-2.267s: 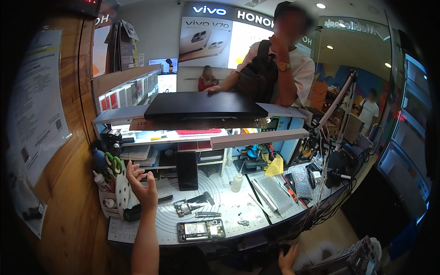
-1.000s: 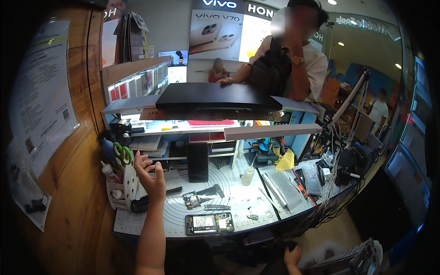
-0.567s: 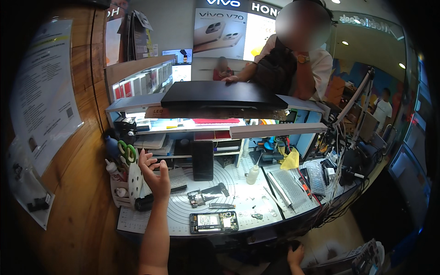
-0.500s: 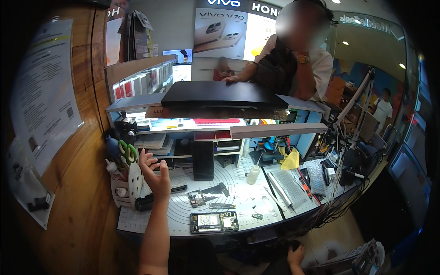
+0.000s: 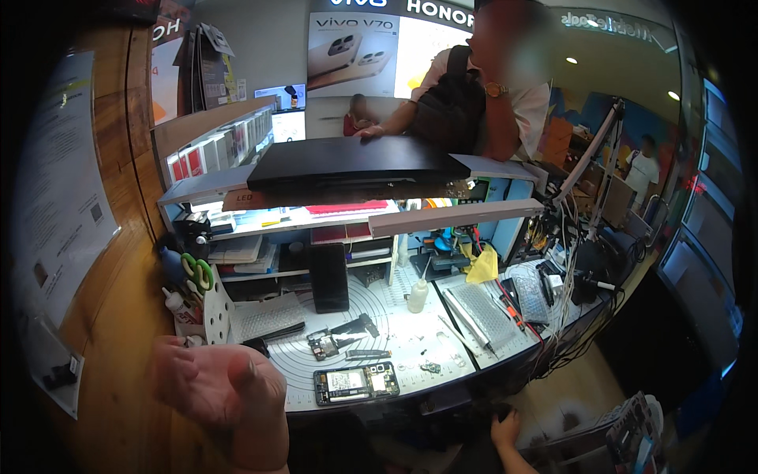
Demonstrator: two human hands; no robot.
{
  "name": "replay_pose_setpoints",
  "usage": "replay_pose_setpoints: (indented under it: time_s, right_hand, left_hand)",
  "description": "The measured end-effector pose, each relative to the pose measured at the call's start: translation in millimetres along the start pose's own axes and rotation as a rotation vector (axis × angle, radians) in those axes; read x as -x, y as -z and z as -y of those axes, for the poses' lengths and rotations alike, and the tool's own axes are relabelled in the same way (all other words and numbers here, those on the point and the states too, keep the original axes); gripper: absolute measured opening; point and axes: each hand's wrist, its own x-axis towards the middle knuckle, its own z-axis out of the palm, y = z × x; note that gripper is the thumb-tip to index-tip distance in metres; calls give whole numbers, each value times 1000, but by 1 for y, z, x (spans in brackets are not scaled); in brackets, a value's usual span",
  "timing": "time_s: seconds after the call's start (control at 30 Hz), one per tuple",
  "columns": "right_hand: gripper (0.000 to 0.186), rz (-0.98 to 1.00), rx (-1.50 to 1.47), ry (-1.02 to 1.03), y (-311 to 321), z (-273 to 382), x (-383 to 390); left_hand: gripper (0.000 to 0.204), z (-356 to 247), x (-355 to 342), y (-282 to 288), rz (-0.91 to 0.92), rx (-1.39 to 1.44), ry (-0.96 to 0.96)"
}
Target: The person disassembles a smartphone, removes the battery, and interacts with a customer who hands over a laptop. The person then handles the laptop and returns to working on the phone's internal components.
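Observation:
My left hand (image 5: 217, 383) is raised at the near left of the bench with the palm turned up. It is empty, its fingers apart and blurred by motion. Low on the right, below the bench edge, my right hand (image 5: 505, 429) has its fingers curled against something dark that I cannot make out. On the mat nearest me lies an opened phone (image 5: 357, 384) with its inner parts showing. Just behind it are a thin dark strip (image 5: 368, 355) and a loose phone part with a board (image 5: 341, 336). Farther back, a dark phone (image 5: 328, 278) leans upright against the shelf.
Green-handled scissors (image 5: 197, 272) stand in a white holder (image 5: 217, 306) at the left. A white dropper bottle (image 5: 418, 295), bubble wrap (image 5: 479, 310) and a yellow cloth (image 5: 482, 265) are farther right. A flat black box (image 5: 355, 164) tops the shelf; a person (image 5: 509, 118) leans behind it.
My left hand has come down and back toward me from beside the scissors, and its palm has turned up. The view has shifted slightly. My right hand has stayed low, below the bench.

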Motion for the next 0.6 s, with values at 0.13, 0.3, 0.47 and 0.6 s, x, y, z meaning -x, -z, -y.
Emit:
replay_pose_setpoints:
  time_s: [0.13, 0.3, 0.47, 0.6]
  right_hand:
    - [65, -35, 24, -35, 5, -15, 1]
    - [64, -33, -81, -48, -2, -11, 1]
    - [63, -33, -88, -66, 5, -12, 2]
    - [64, -26, -55, -61, 1, -11, 4]
  left_hand:
    - [47, -18, 20, -37, 79, 24, 235]
    - [35, 29, 80, -52, 139, -42, 294]
    - [24, 83, 134, -37, 287, -163, 321]
    - [15, 97, 168, -10, 376, -148, 659]
